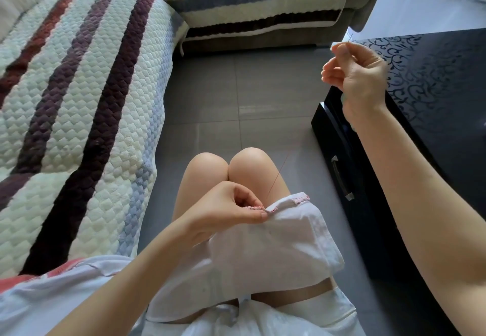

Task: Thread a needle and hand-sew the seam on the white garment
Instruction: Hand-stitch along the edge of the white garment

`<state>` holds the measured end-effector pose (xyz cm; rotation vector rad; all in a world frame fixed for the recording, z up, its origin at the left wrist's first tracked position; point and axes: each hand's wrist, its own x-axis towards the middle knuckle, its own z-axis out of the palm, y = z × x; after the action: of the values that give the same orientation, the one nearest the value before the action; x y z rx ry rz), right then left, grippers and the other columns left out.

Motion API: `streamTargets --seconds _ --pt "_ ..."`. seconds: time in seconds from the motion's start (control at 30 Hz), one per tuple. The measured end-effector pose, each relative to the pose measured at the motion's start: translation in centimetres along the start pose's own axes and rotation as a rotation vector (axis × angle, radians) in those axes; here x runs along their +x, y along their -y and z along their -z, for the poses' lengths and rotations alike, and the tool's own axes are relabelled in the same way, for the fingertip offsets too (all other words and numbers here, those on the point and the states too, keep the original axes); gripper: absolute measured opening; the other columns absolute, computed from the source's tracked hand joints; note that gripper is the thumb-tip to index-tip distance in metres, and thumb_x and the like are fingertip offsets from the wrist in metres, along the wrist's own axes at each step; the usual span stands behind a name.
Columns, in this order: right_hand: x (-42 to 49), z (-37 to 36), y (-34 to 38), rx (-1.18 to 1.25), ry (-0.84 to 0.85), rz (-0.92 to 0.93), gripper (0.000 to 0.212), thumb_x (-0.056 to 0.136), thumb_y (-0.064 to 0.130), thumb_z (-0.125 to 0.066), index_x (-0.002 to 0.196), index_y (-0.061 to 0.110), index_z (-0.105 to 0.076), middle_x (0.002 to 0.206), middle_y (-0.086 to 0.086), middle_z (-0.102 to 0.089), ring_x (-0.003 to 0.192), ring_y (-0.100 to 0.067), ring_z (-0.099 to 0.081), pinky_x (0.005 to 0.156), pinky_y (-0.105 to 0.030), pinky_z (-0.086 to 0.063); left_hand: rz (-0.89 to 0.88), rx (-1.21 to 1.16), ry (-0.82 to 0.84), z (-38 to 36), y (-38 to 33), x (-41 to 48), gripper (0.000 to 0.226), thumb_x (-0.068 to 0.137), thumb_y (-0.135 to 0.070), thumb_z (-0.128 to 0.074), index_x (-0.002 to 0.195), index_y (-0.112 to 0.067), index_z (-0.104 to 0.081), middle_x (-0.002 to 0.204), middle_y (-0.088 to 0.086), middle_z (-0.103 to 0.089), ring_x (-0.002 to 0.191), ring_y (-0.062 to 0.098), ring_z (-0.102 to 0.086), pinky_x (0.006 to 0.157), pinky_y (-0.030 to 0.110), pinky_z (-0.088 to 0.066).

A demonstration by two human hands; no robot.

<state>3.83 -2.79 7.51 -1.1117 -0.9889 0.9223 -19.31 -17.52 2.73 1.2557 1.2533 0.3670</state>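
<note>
A sofa under a quilted striped cover (79, 99) fills the left side of the room, with grey floor tiles (249, 93) beyond the person's knees. A glossy black table (447, 86) with a scroll pattern stands on the right. The white garment (263, 256) lies spread over the person's lap. The left hand (226, 209) pinches its pink-edged seam (289, 201) between thumb and fingers, just above the thighs. The right hand (357, 75) is raised well apart, over the table's edge, fingers curled and pinching the needle (350, 37), whose tip pokes up above the fingertips. A thin reddish thread (276, 178) rises from the seam toward that hand
</note>
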Motion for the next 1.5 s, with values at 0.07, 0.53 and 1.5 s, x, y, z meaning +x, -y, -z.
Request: streamTargets --seconds 0.07,0.53,1.5 --pt "-1.5 -0.2 -0.1 -0.081 0.091 0.041 0.009 0.094 0.015 -0.061 0.087 0.014 -0.067 0.059 0.005 -0.064 0.052 -0.012 -0.059 0.051 -0.023 -0.047 0.005 -0.019 0.004 0.1 0.2 -0.1 0.013 0.077 -0.011 -0.079 0.068 -0.012 -0.069 0.052 -0.013 -0.056 0.053 -0.002 -0.048 0.058 0.011 -0.037" --pt "-15.3 2.0 -4.9 -0.858 0.922 0.513 0.034 0.083 0.015 -0.041 0.090 0.015 -0.074 0.077 -0.001 -0.062 0.060 -0.023 -0.056 0.052 -0.029 -0.046 0.026 -0.028 0.055 1.1 0.3 0.0 0.010 0.079 -0.004 -0.075 0.072 -0.011 -0.074 0.064 -0.005 -0.068 0.063 0.002 -0.057 0.063 0.012 -0.042" --pt "-15.1 1.9 -4.7 -0.845 0.930 0.498 0.034 0.083 0.007 -0.040 0.082 0.012 -0.073 0.078 0.000 -0.068 0.060 -0.021 -0.053 0.062 -0.014 -0.030 0.028 -0.127 0.087 1.0 0.0 -0.4 0.008 0.070 -0.018 -0.082 0.064 -0.019 -0.076 0.067 -0.001 -0.070 0.065 0.006 -0.060 0.066 0.017 -0.047"
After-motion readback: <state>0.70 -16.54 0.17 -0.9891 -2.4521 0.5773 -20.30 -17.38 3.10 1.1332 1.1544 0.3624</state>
